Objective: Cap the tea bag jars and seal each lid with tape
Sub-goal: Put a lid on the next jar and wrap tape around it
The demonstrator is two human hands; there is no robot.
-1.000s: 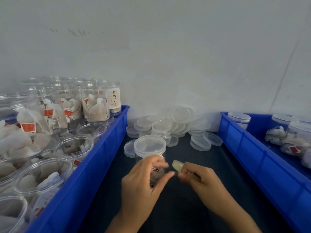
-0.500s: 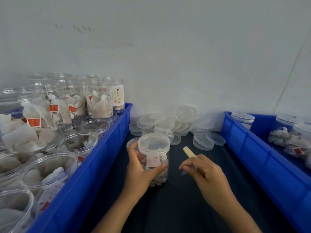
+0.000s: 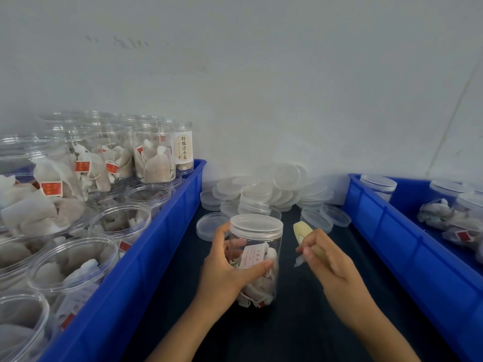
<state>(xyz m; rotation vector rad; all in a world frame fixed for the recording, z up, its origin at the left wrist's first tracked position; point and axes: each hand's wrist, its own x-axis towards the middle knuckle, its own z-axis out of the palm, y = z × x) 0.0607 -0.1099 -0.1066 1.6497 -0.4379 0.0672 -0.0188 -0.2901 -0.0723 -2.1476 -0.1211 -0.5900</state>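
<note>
Bare hands (image 3: 227,270), bare forearms; no sleeves visible.

Clear glossy plastic jar (image 3: 257,259)

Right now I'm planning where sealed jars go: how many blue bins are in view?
2. One blue bin runs along the left, packed with uncapped tea bag jars; the other blue bin runs along the right, holding capped jars. Both run past the frame edge.

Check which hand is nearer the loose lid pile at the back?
Right. The right hand, holding a tape strip, sits just before the lid pile; the left hand grips the capped jar farther back.
</note>
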